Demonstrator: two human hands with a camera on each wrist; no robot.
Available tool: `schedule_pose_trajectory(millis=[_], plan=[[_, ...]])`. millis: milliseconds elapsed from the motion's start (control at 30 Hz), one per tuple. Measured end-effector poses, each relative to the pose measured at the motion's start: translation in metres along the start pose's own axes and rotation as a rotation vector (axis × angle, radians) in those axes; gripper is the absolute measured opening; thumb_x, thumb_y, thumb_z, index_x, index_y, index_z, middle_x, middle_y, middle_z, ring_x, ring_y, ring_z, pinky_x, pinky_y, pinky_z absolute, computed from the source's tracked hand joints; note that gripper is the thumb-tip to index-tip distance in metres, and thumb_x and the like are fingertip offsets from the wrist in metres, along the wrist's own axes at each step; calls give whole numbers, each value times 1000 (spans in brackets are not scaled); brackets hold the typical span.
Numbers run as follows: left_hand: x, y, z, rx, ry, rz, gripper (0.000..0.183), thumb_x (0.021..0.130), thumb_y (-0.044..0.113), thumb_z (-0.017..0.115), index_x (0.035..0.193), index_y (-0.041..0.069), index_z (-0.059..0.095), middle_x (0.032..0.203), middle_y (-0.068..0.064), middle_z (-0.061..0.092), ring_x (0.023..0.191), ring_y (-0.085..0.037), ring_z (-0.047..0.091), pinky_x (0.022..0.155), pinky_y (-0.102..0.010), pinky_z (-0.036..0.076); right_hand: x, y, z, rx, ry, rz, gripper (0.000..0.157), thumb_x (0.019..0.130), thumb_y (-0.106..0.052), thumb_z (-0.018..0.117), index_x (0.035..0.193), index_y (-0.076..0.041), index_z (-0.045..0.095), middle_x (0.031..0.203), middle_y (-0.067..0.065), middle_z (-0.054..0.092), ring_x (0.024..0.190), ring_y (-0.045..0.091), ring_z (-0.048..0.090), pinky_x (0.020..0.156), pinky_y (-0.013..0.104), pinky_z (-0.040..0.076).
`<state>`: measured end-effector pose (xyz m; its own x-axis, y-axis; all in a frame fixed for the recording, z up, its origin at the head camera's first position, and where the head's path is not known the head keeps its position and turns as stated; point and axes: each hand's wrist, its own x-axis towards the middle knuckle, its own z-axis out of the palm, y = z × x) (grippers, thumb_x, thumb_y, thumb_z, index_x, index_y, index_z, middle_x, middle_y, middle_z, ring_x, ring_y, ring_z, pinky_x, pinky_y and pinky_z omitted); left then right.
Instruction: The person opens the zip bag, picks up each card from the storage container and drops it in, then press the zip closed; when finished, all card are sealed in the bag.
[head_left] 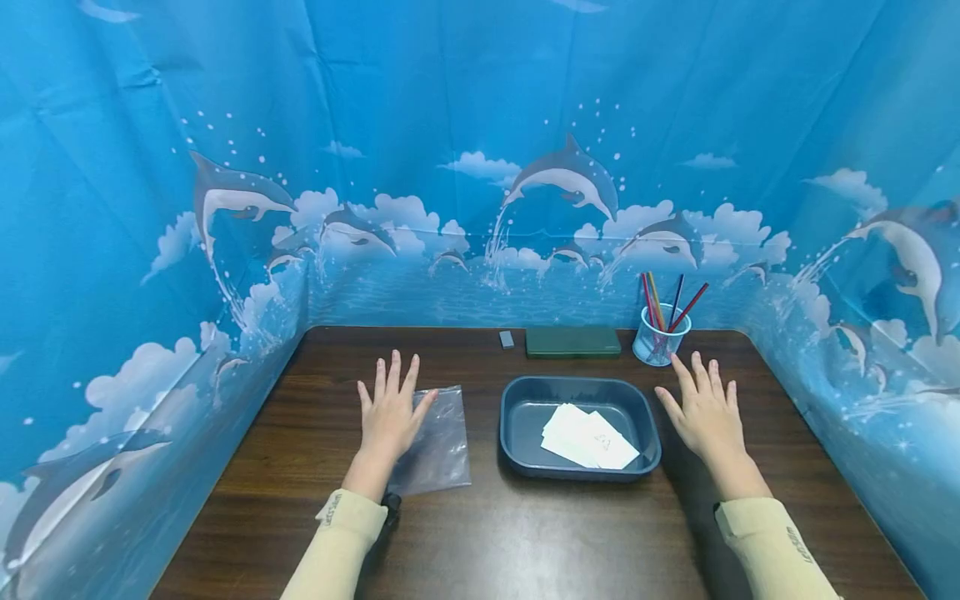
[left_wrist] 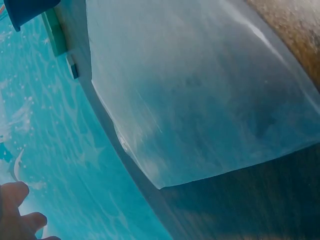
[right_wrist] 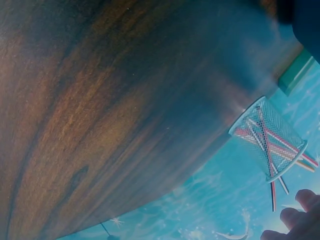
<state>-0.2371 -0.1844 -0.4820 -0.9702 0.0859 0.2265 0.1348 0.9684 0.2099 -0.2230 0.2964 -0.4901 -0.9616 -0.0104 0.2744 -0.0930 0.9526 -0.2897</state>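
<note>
Holding nothing, the fingers (head_left: pixel 393 375) of the L hand (head_left: pixel 385 423) are spread wide; R hand (head_left: pixel 707 423) same, also w/o a hold. The clear plastic bag (head_left: pixel 444 446) lies flat just R of & partly under the L hand, by far the nearer one; touch or hover, can't tell. Dark tray (head_left: pixel 522 429) sits btwn both hands, closer to R, long axis L-R, w/ overlapping white cards (head_left: pixel 573 435) inside. Beyond, toward the back of the surface (head_left: pixel 577 542): mesh cup (head_left: pixel 654 346) w/ pencils (head_left: pixel 688 306), green case (head_left: pixel 572 342), small grey block (head_left: pixel 506 339). Bag's L edge hidden by hand, so its long axis is unsure; mark on top card unreadable; tray cut off in both wrist views
</note>
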Motion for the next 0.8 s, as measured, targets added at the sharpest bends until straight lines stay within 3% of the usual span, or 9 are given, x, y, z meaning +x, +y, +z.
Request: schedule_pose_trajectory(millis=[267, 567, 667, 800], plan=[[4, 0, -4, -14, 14, -2, 74, 96, 55, 45, 155, 20, 17, 159, -13, 0, 143, -33, -8, 106, -67, -2, 1, 4, 5, 14, -8, 27, 74, 97, -58, 34, 154, -13, 17, 153, 30, 11, 140, 44, -8, 107, 62, -10], [10, -2, -7, -58, 21, 5, 76, 96, 57, 43, 155, 18, 18, 159, -17, 5, 143, -36, -5, 106, -68, 1, 3, -2, 0, 88, 17, 78, 73, 99, -53, 38, 151, -5, 21, 151, 33, 14, 140, 48, -1, 109, 60, -6], [11, -3, -10, -108, 52, -13, 74, 96, 57, 43, 154, 15, 23, 157, -20, 10, 143, -39, 0, 107, -67, 4, 2, -13, -6, 156, 66, 82, 68, 100, -48, 41, 147, 0, 30, 148, 33, 21, 139, 49, 9, 110, 62, 2], [9, -4, -14, -217, 111, -39, 70, 96, 56, 42, 148, 10, 34, 152, -21, 25, 140, -41, 14, 108, -64, 13, -1, -44, -19, 284, 140, 64, 56, 99, -40, 49, 138, 1, 46, 141, 28, 36, 130, 48, 29, 103, 65, 22]])
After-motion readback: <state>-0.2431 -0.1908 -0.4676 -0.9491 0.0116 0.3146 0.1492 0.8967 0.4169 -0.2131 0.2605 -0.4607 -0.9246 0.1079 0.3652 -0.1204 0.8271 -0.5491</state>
